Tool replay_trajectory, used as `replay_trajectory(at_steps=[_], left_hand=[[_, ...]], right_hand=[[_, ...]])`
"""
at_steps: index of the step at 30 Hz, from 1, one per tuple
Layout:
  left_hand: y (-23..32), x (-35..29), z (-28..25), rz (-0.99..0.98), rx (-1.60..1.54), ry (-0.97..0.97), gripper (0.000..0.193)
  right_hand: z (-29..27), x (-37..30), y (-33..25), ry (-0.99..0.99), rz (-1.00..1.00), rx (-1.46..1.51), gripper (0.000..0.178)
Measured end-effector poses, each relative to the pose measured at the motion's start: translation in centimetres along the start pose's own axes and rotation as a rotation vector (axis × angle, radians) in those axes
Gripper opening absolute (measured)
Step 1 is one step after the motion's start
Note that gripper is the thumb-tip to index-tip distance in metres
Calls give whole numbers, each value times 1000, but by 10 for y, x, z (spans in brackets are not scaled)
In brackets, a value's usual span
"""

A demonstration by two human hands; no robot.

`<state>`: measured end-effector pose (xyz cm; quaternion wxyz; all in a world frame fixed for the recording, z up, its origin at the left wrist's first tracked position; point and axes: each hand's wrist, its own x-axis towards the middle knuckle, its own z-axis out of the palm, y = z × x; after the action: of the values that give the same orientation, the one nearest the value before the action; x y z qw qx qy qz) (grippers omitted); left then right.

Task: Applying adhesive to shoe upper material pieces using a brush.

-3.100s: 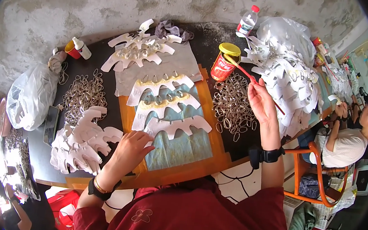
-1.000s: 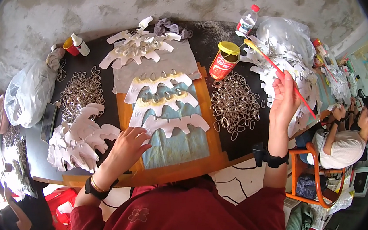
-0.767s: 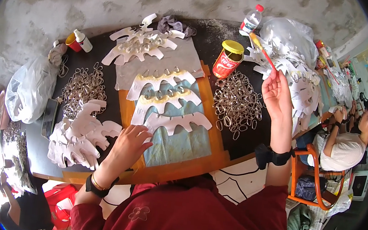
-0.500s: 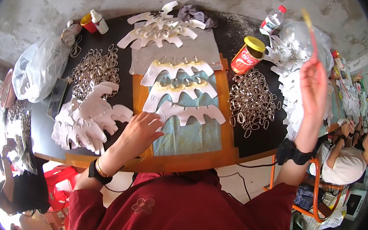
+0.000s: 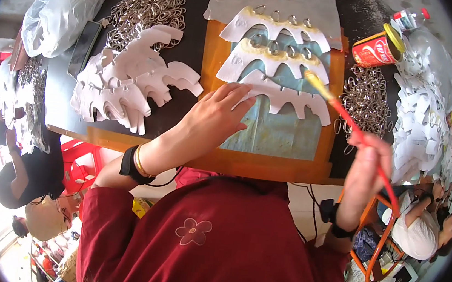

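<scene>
My left hand (image 5: 212, 112) lies with fingers stretched out at the left end of a white scalloped cut-out piece (image 5: 296, 100), fingertips touching it. This piece, without rings, rests on a blue sheet (image 5: 276, 138). My right hand (image 5: 367, 161) grips a slim red-handled brush (image 5: 345, 116). Its yellowish tip hovers near the right part of the bare piece and the one behind it; whether it touches cannot be made out. Behind lie a white piece with metal rings (image 5: 275, 61) and yellowish smears along its top edge, and another similar ringed piece (image 5: 276, 25).
A heap of white pieces (image 5: 112, 96) and a pile of metal rings (image 5: 149, 6) lie left, by a phone (image 5: 85, 49) and plastic bag (image 5: 57, 13). At right are more rings (image 5: 365, 100), a red can (image 5: 373, 49), a bottle (image 5: 408, 20) and white pieces (image 5: 417, 128). People sit nearby.
My right hand has come down and inward from the upper right, bringing the brush tip over the white pieces. The view has shifted nearer the table's front. My left hand stays by the bare piece.
</scene>
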<state>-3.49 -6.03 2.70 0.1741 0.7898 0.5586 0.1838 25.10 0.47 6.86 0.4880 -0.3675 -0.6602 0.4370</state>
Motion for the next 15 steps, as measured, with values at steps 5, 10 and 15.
replay_trajectory(at_steps=[5, 10, 15], left_hand=[[5, -5, -20, 72, 23, -155, 51], [16, 22, -144, 240, -404, -465, 34], [0, 126, -212, -158, -195, -114, 13]], right_hand=[[26, -19, 11, -21, 118, 49, 14], [15, -17, 14, 266, 159, 493, 19], [-5, -22, 4, 358, 264, 961, 15]])
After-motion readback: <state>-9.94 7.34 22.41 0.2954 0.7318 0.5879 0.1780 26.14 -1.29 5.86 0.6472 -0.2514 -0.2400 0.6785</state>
